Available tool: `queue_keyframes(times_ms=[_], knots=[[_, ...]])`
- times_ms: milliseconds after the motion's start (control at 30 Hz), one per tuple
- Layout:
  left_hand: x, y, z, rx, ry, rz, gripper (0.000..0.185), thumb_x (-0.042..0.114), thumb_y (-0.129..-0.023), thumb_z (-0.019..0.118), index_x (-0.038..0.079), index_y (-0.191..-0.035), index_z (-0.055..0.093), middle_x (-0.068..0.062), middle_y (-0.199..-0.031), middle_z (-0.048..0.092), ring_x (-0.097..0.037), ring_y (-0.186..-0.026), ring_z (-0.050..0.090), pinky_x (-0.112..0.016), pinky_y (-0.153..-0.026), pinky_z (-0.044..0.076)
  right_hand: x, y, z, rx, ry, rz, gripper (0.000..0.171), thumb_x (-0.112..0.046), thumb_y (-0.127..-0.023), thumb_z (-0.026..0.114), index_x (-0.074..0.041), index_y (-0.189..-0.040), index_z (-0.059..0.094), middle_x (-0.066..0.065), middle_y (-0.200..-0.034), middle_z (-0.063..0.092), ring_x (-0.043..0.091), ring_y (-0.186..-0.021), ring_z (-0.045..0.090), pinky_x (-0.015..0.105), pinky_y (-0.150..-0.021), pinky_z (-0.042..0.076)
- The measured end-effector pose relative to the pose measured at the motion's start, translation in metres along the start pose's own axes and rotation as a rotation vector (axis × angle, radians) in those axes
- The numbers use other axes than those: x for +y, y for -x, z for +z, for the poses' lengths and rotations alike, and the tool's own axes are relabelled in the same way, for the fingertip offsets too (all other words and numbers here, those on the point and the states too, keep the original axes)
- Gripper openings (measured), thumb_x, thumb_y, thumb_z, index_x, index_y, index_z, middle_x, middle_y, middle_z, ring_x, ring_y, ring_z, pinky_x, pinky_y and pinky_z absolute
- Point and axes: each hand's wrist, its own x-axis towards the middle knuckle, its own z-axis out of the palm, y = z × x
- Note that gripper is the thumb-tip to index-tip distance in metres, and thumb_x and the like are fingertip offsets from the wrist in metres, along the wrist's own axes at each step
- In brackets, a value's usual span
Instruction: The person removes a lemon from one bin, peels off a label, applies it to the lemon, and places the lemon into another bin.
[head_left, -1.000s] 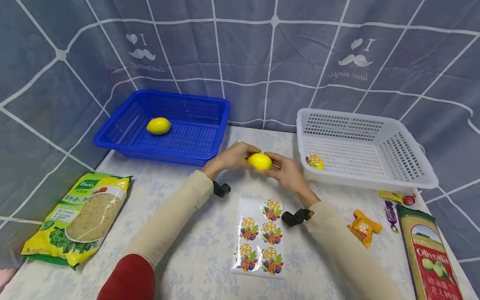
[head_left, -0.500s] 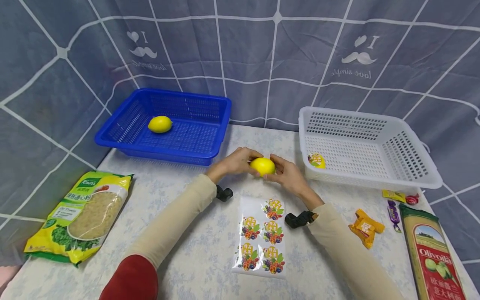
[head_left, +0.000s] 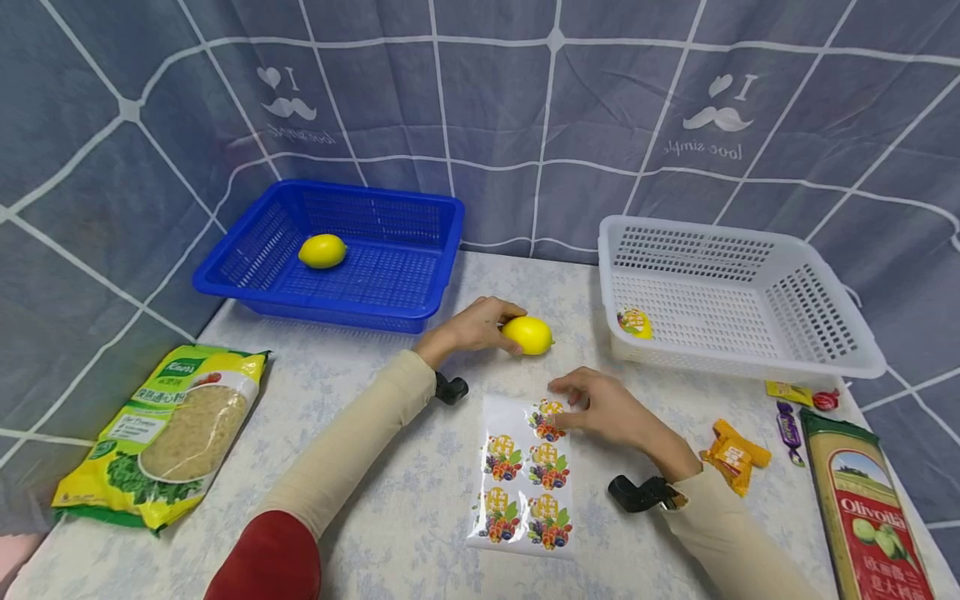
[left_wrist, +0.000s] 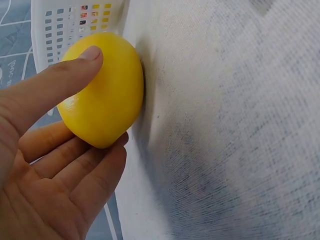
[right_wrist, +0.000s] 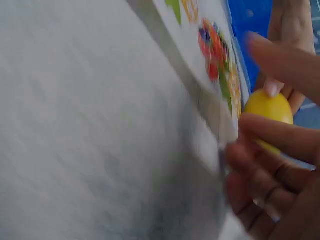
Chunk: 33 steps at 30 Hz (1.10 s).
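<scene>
Well, the lemon point(head_left: 529, 336) lies in the left grip point(head_left: 478, 325), thumb and fingers round one end; if they slacken, it might roll. The right grip point(head_left: 611, 408), parted and seemingly holding nothing, is at a corner of the sticker sheet point(head_left: 523, 487), which a hasty pull could tear. Pale patterned tabletop point(head_left: 405, 517) surrounds both; beyond the grips hangs a checked curtain point(head_left: 491, 96).
</scene>
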Motion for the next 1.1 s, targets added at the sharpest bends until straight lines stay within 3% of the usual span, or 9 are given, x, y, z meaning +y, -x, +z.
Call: queue_keyframes(times_ms=[200,267,467,600,700,800,867,1000,1100], knots=[[0.001,0.0,0.002,-0.013,-0.017,-0.012,0.065,0.015,-0.082,0.082,-0.003,-0.137,0.054,-0.016,-0.132,0.061,-0.026,-0.119,0.058,-0.032,-0.103,0.043,-0.004,0.01,0.005,-0.039,0.01,-0.001,0.041,-0.023,-0.074,0.087,-0.008,-0.106,0.068,-0.003,-0.095,0.058,0.015,-0.082,0.051,0.028,-0.071,0.045],[0.001,0.0,0.002,-0.018,-0.018,-0.006,0.066,0.015,-0.082,0.082,-0.004,-0.138,0.053,-0.017,-0.132,0.06,-0.026,-0.119,0.058,-0.032,-0.104,0.043,-0.005,0.011,0.004,-0.056,-0.074,0.037,0.038,-0.022,-0.075,0.086,-0.008,-0.104,0.066,-0.001,-0.092,0.058,0.016,-0.081,0.051,0.027,-0.069,0.045],[0.001,-0.001,0.003,-0.004,-0.027,0.012,0.065,0.016,-0.082,0.081,-0.005,-0.137,0.053,-0.017,-0.131,0.061,-0.025,-0.117,0.058,-0.032,-0.102,0.043,-0.009,0.01,-0.003,-0.156,-0.491,0.114,0.043,-0.015,-0.082,0.081,0.002,-0.114,0.058,0.009,-0.086,0.067,0.015,-0.069,0.056,0.025,-0.06,0.047],[0.003,0.0,0.001,0.006,-0.047,-0.005,0.066,0.02,-0.083,0.08,-0.004,-0.138,0.052,-0.017,-0.134,0.059,-0.026,-0.122,0.056,-0.033,-0.105,0.041,-0.018,0.012,-0.009,-0.105,-0.537,0.121,0.043,-0.017,-0.083,0.08,0.003,-0.114,0.058,0.009,-0.08,0.067,0.017,-0.065,0.058,0.029,-0.06,0.05],[0.01,0.003,-0.003,0.034,-0.105,-0.009,0.069,0.026,-0.086,0.077,-0.003,-0.142,0.048,-0.017,-0.142,0.052,-0.029,-0.132,0.048,-0.036,-0.112,0.034,-0.025,0.014,-0.012,-0.055,-0.535,0.117,0.035,-0.019,-0.083,0.081,0.001,-0.099,0.058,0.006,-0.074,0.063,0.014,-0.063,0.054,0.025,-0.057,0.046],[0.026,0.012,-0.013,0.072,-0.113,0.057,0.063,0.029,-0.092,0.07,-0.001,-0.143,0.047,-0.015,-0.146,0.048,-0.028,-0.137,0.042,-0.036,-0.115,0.03,-0.03,0.015,-0.015,-0.026,-0.539,0.108,0.032,-0.019,-0.083,0.08,-0.001,-0.089,0.055,0.004,-0.071,0.062,0.013,-0.062,0.051,0.023,-0.055,0.04],[0.04,0.021,-0.022,0.072,-0.028,0.14,0.054,0.026,-0.096,0.065,-0.001,-0.141,0.051,-0.014,-0.144,0.051,-0.026,-0.134,0.046,-0.034,-0.112,0.033,-0.034,0.016,-0.018,-0.006,-0.536,0.1,0.031,-0.019,-0.084,0.08,-0.001,-0.088,0.055,0.004,-0.072,0.062,0.014,-0.062,0.053,0.023,-0.054,0.041],[0.067,0.041,-0.037,-0.014,0.164,0.282,0.034,0.019,-0.098,0.062,0.001,-0.128,0.065,-0.009,-0.127,0.065,-0.016,-0.118,0.06,-0.028,-0.1,0.046,-0.04,0.017,-0.024,0.042,-0.526,0.079,0.028,-0.016,-0.085,0.078,0.001,-0.095,0.058,0.007,-0.076,0.067,0.019,-0.063,0.06,0.028,-0.058,0.048],[0.081,0.056,-0.043,-0.086,0.203,0.321,0.025,0.016,-0.096,0.065,0.003,-0.117,0.072,-0.004,-0.115,0.071,-0.01,-0.107,0.065,-0.025,-0.094,0.05,-0.045,0.017,-0.028,0.076,-0.534,0.063,0.028,-0.015,-0.085,0.078,0.002,-0.095,0.059,0.007,-0.075,0.068,0.019,-0.063,0.061,0.027,-0.058,0.047]])
